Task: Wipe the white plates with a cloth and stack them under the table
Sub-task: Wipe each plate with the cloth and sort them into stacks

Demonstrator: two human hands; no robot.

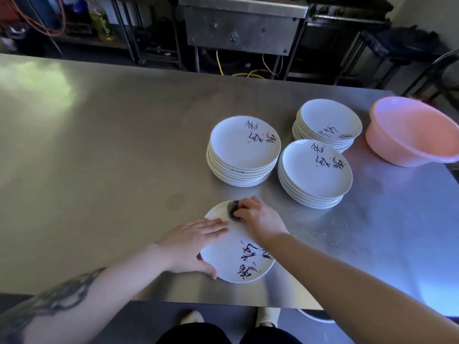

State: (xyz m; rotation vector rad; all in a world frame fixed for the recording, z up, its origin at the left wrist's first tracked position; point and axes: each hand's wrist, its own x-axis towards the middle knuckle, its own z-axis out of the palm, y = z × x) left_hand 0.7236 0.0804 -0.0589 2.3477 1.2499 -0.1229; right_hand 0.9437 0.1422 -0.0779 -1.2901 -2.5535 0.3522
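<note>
A single white plate (231,259) with dark painted script lies flat near the front edge of the steel table (111,150). My left hand (193,244) rests flat on the plate's left side, fingers straight and thumb at the near rim. My right hand (258,217) grips a small grey cloth (233,211) and presses it on the plate's far rim. Three stacks of the same white plates stand behind: a left stack (244,150), a near right stack (315,172) and a far right stack (327,124).
A pink plastic basin (412,135) sits at the table's right edge beside the far stack. Steel kitchen equipment and cables line the back wall. My feet show below the front table edge.
</note>
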